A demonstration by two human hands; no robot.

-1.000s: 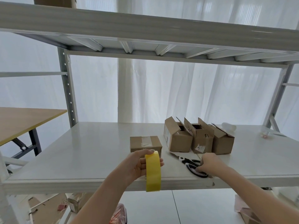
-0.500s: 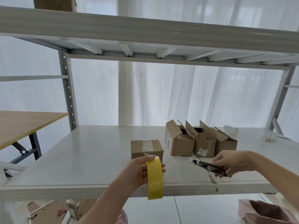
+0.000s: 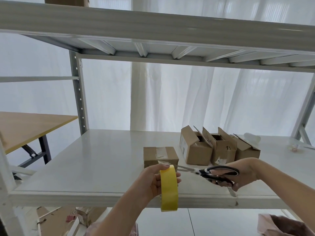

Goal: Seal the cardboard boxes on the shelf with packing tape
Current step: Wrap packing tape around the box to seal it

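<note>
Where a clear strip [image 3: 164, 162] seems to run from the roll to the taped box, the cut looks due.

- Tape roll [image 3: 169, 188]: yellow, held on edge over the front edge of the shelf [image 3: 85, 167], just in front of the closed box [image 3: 161, 156].
- Left hand [image 3: 151, 181]: grip curled round the roll, thumb on its top rim.
- Scissors [image 3: 201, 172]: long axis roughly level, along the shelf's front edge. Tips point left, just beside the strip, and the blades appear slightly parted.
- Right hand [image 3: 245, 172]: grip curled through the handles. It is the nearer hand for the cut.
- Open boxes [image 3: 196, 150]: three, flaps up, unsealed, behind the scissors toward the shelf's right back.
</note>
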